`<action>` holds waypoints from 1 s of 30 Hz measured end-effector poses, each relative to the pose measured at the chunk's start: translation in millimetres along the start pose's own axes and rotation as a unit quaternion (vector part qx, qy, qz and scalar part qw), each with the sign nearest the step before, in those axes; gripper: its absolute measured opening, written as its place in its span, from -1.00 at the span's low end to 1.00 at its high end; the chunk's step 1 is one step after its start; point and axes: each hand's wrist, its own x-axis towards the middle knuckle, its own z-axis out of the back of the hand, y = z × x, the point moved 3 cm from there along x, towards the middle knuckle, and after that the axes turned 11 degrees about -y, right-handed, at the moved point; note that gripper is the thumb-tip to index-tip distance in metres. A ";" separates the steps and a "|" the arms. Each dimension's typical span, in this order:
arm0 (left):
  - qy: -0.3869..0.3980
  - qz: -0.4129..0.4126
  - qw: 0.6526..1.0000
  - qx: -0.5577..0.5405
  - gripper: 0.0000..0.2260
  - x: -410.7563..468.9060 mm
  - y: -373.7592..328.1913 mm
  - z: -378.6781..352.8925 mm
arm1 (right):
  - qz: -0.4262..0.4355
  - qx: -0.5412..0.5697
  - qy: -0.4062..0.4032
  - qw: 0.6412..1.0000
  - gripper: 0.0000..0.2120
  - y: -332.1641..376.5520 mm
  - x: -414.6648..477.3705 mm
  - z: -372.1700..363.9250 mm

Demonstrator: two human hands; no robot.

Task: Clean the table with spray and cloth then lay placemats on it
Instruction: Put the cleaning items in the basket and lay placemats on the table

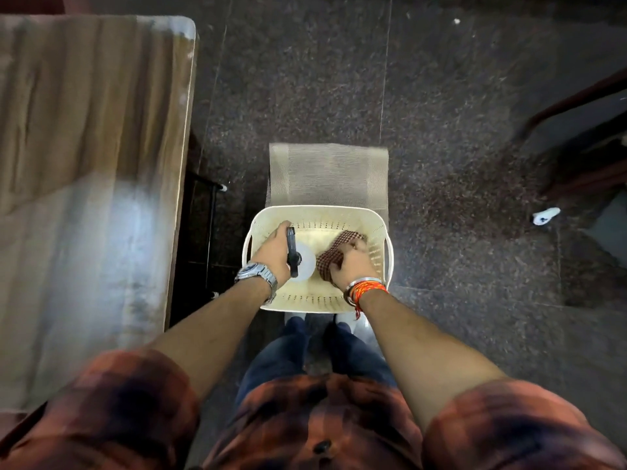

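A cream plastic basket (380, 232) stands on the dark floor in front of my feet. Inside it, my left hand (273, 249) grips the black head of a white spray bottle (305, 262). My right hand (351, 262) holds a brown checked cloth (334, 247) at the basket's right side. Beige woven placemats (329, 174) lie on the floor just beyond the basket, partly under it. The wooden table (84, 164) runs along the left, its surface streaked and shiny.
The speckled dark stone floor (458, 147) spreads around the basket. A dark chair frame (576, 137) stands at the right edge, with a small white object (545, 216) on the floor near it. Black table legs (207, 212) show under the table's edge.
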 end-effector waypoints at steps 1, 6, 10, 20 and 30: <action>0.000 -0.005 0.999 0.038 -0.44 -0.7 2.8 5.4 | 0.028 0.013 -0.030 0.999 -0.61 2.9 2.6 4.9; -0.122 0.029 0.990 0.062 -0.68 8.7 -10.0 58.7 | 0.159 0.059 -0.222 0.960 -0.80 25.4 23.1 49.8; -0.222 0.032 0.973 -0.056 -0.79 48.4 -36.0 83.2 | 0.092 0.137 -0.316 0.934 -0.82 36.5 74.3 85.3; -0.101 0.067 0.992 -0.019 -0.41 180.2 -48.9 44.7 | -0.128 0.113 -0.164 0.972 -0.63 -5.8 206.9 82.0; -0.088 0.142 0.983 -0.070 -0.43 216.8 -31.6 13.5 | -0.166 0.093 -0.152 0.970 -0.32 -14.8 230.0 50.2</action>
